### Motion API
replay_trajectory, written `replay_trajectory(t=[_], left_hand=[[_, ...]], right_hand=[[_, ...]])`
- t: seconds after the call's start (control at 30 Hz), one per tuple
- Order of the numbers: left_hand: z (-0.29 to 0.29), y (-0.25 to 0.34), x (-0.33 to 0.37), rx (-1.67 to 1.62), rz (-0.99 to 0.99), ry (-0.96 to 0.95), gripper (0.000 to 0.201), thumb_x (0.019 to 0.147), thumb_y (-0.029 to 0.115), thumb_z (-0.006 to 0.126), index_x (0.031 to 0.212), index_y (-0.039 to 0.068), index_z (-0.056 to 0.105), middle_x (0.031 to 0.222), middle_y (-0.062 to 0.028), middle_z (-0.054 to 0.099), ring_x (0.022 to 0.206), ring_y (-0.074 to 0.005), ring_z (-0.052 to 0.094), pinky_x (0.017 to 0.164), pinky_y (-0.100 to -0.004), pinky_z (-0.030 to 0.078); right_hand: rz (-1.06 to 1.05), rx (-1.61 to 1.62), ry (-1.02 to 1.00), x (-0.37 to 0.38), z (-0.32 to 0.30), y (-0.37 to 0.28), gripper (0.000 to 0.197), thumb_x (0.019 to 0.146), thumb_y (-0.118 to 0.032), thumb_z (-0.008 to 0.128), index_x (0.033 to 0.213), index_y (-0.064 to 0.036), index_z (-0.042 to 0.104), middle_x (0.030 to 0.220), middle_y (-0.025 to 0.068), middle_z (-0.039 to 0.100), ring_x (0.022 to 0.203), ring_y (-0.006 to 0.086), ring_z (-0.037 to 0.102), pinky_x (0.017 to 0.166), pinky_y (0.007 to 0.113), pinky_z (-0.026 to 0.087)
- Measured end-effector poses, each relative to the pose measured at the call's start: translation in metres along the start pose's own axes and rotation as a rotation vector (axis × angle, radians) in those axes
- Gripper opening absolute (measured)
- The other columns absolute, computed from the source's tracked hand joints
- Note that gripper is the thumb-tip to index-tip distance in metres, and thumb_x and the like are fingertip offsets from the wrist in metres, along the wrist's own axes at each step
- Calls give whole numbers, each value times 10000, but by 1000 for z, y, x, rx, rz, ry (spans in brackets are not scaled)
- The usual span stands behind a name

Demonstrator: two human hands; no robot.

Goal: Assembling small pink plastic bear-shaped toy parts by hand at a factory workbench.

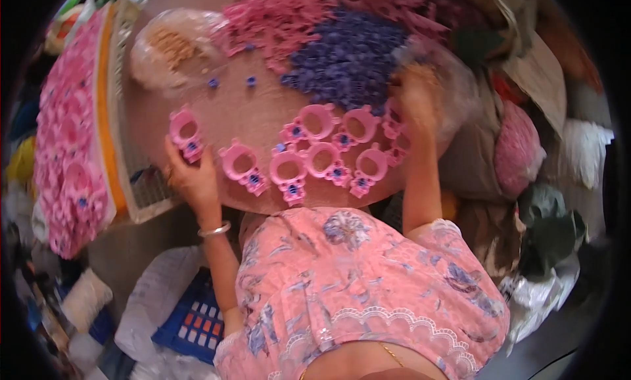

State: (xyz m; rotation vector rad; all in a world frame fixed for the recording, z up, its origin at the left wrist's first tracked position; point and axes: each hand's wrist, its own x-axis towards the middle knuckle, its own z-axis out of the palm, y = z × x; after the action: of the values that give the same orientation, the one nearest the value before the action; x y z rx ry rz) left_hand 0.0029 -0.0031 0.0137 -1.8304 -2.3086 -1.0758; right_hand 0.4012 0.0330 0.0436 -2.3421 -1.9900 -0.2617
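My left hand (193, 180) is closed on the lower end of a pink plastic ring-shaped piece (183, 120) with a small blue part set in it, at the left of the round table (230, 111). My right hand (420, 94) reaches to a clear plastic bag (455, 84) at the right; it is blurred, and its fingers cannot be made out. Between my hands lie several like pink ring pieces (288, 166), most with blue parts in them. Two loose blue parts, one of them a small blue cube (251, 81), lie farther back.
Heaps of small blue parts (348, 58) and pink pieces (273, 25) cover the far side. A clear bag of tan bits (174, 46) sits at the back left. Left of the table, a container with a yellow-orange edge (107, 117) is full of pink pieces. Sacks (470, 150) crowd the right.
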Motion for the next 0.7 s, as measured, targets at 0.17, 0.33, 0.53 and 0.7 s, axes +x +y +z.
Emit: replay_trajectory(t=[0.17, 0.33, 0.53, 0.7], left_hand=[[5, -6, 3, -206, -92, -57, 655, 744, 96, 721, 1330, -3, 447, 1073, -255, 617, 959, -412, 601, 833, -457, 461], [3, 2, -1, -293, -65, 57, 669, 738, 43, 748, 1340, 47, 454, 1067, -168, 663, 940, -287, 660, 809, -348, 518], [0, 7, -5, -301, 8, 101, 687, 729, 25, 757, 1344, 57, 451, 1133, -177, 639, 995, -272, 652, 838, -344, 521], [-5, 19, -7, -359, 108, 129, 684, 710, 21, 774, 1326, 52, 478, 1119, -164, 649, 946, -236, 668, 777, -315, 541]], right_hand=[[8, 292, 129, -7, 4, 17, 171, 753, -173, 664, 849, -33, 684, 792, 161, 669, 763, 320, 646, 711, 415, 489], [150, 468, 132, -10, -44, -27, 180, 807, -192, 623, 871, -26, 642, 789, 165, 662, 768, 340, 638, 699, 420, 479], [48, 313, -17, -10, -33, -46, 212, 818, -193, 648, 929, -18, 603, 798, 159, 660, 747, 285, 655, 679, 372, 480], [92, 593, 0, -18, -64, -76, 152, 860, -81, 622, 999, -25, 646, 800, 93, 670, 797, 167, 661, 689, 308, 500]])
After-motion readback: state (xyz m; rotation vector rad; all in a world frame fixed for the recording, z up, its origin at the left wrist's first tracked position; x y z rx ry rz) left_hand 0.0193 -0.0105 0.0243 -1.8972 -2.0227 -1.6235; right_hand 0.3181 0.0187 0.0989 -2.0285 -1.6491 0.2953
